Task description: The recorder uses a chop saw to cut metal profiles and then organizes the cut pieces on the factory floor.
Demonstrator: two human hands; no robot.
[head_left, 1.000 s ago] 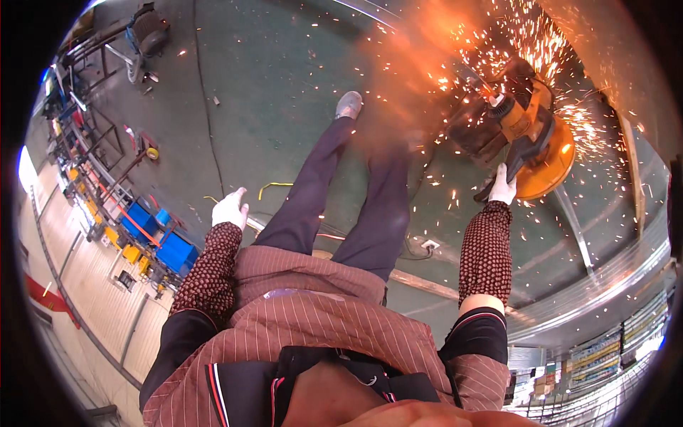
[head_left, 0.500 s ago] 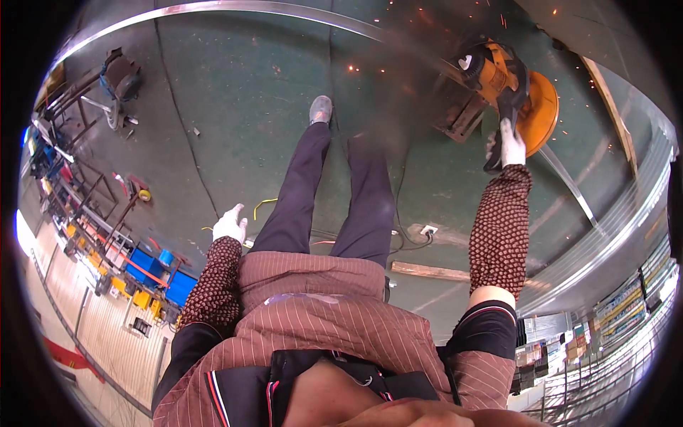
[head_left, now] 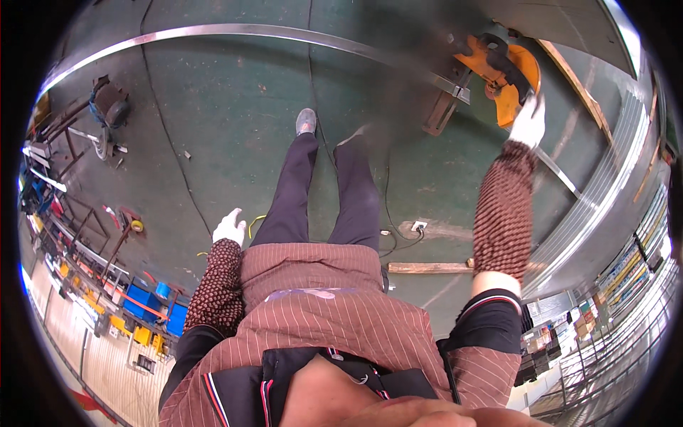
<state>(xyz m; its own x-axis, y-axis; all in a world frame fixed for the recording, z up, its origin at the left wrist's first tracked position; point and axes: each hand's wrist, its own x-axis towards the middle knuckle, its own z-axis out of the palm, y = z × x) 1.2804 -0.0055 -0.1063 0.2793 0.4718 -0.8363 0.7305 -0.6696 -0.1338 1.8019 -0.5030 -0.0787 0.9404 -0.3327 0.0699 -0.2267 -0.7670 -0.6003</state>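
At the upper right stands an orange and black chop saw with a broad orange guard. My right hand, in a white glove, is at the end of its black handle; the fingers look stretched out, their tips overlapping the handle. Whether they press on it is unclear. A long metal strip runs across the floor to the saw, and a metal length shows beyond it, beside my right hand. My left hand, also white-gloved, hangs beside my left thigh with its fingers apart, holding nothing.
A socket block with dark cables lies right of my legs, near a wooden strip. Stacked metal lengths line the right. Metal frames and blue bins stand at the left. A dark blur covers part of the upper middle.
The sparks have stopped. The saw head has swung to another angle, and my right hand has shifted from its grip to the handle's end. My left hand stays by my thigh.
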